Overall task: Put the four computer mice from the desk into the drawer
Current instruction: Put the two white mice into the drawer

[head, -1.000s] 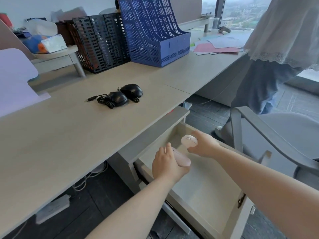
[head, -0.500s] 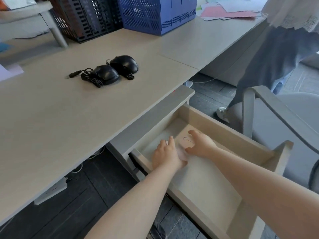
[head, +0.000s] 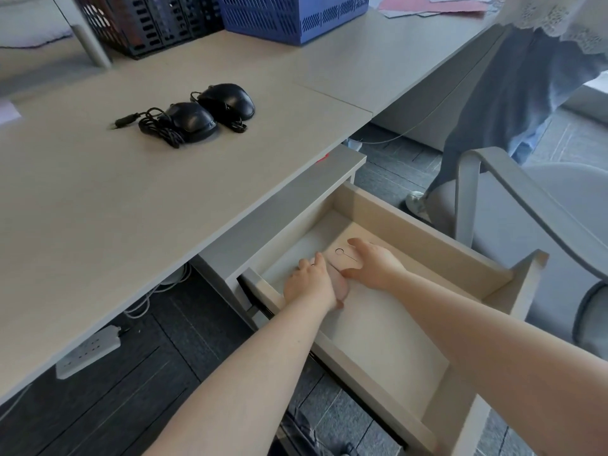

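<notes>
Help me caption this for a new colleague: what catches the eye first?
Both hands, left and right, reach into the open drawer, each setting down a pale mouse near its back. Up on the desk, two black wired mice sit side by side with bundled cords.

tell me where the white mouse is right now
In the head view the white mouse lies on the floor of the open drawer, near its back, under the right hand, with the left hand just beside it.

soft, even daylight falls from the upper right; the desk (head: 98, 199) is bright and free of glare. dim shade lies under it. wide-angle bending curves the edges, and the forearms nearest the camera look slightly blurred.
</notes>
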